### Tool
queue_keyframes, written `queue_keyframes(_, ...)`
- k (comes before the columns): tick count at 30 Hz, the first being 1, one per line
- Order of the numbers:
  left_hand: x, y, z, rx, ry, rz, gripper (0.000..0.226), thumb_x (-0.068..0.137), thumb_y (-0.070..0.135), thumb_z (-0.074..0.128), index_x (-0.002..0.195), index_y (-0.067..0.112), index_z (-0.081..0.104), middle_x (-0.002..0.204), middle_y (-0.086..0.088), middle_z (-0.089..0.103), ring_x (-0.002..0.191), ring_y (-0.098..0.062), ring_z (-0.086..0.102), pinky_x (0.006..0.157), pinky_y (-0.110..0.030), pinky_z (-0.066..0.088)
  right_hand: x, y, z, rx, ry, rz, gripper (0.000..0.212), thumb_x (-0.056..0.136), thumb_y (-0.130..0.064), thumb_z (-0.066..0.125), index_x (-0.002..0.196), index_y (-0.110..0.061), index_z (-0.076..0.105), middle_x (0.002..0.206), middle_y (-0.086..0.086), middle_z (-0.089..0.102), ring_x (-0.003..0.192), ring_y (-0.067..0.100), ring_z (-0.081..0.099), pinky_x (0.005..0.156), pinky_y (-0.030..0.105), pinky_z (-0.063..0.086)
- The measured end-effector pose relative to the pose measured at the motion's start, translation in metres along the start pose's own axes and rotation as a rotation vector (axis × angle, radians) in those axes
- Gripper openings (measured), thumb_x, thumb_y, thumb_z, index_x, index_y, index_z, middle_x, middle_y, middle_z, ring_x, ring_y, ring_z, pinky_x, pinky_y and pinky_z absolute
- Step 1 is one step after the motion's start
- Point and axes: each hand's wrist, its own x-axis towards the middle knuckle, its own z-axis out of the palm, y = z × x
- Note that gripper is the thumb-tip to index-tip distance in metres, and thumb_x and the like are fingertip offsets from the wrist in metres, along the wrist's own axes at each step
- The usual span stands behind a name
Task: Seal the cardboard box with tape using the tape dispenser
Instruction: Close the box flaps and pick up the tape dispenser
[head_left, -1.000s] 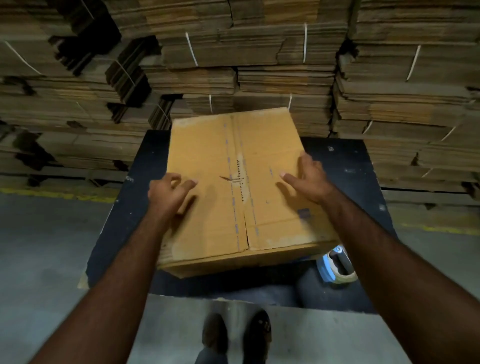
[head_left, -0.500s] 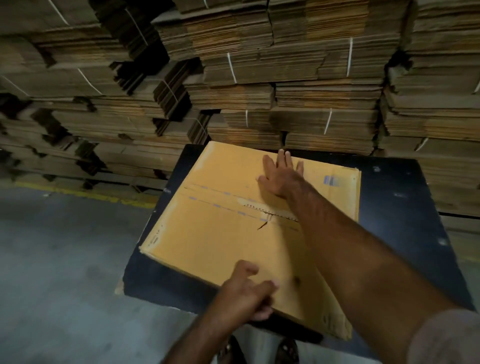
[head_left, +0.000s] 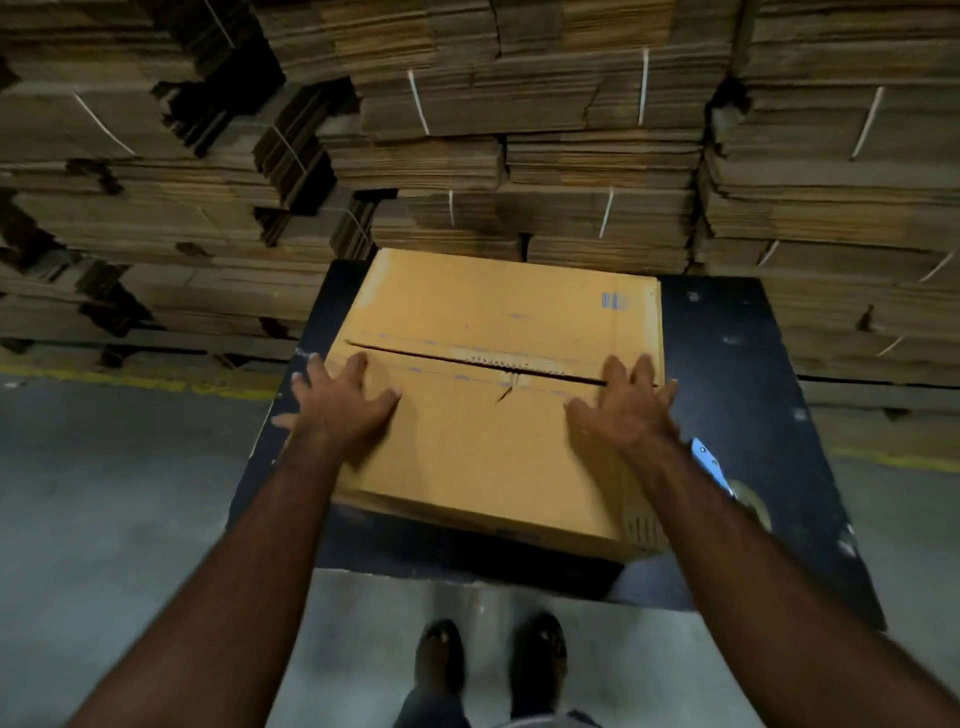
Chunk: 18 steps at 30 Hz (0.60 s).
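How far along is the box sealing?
Done: the flaps of the tan cardboard box are folded shut on the black table, with a dark gap showing along the centre seam. In hand: the left hand and right hand lie flat on the near flap. Left: no fresh tape visible on the seam; the blue tape dispenser lies untouched beside the box.

Light: dim, warm, from overhead; brightest on the cardboard box (head_left: 498, 415) top.
Shadows: deep black gaps between the flattened carton stacks (head_left: 571, 156); dark band under the box's near edge on the bench (head_left: 753, 364).
Blur: slight smear on both hands (head_left: 343, 410).
Distortion: wide-angle bending at the edges, stacks leaning inward.
Corners: darkened, soft.
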Motion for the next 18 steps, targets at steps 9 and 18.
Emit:
queue_keyframes(9,0.005,0.009,0.014,0.054,0.056,0.117,0.083,0.089,0.069,0.046,0.157,0.031,0.015,0.166,-0.010,-0.005,0.152,-0.034,0.003,0.113,-0.066,0.016,0.043,-0.028,-0.015,-0.299,0.165,-0.111,0.072,0.090,-0.054,0.051,0.149,-0.018,0.030,0.161,0.010,0.017,0.147,0.036,0.014,0.114,0.060,0.022)
queue_keyframes(18,0.042,-0.017,0.032,0.170,0.204,0.493,0.060,0.105,0.046,0.014,0.159,0.020,0.010,0.167,-0.002,0.008,0.153,-0.018,0.006,0.123,-0.048,0.010,-0.013,-0.149,0.086,-0.206,0.051,-0.465,0.062,0.104,-0.045,0.016,0.158,-0.015,0.003,0.166,0.000,-0.001,0.151,0.016,-0.003,0.121,0.048,0.001)
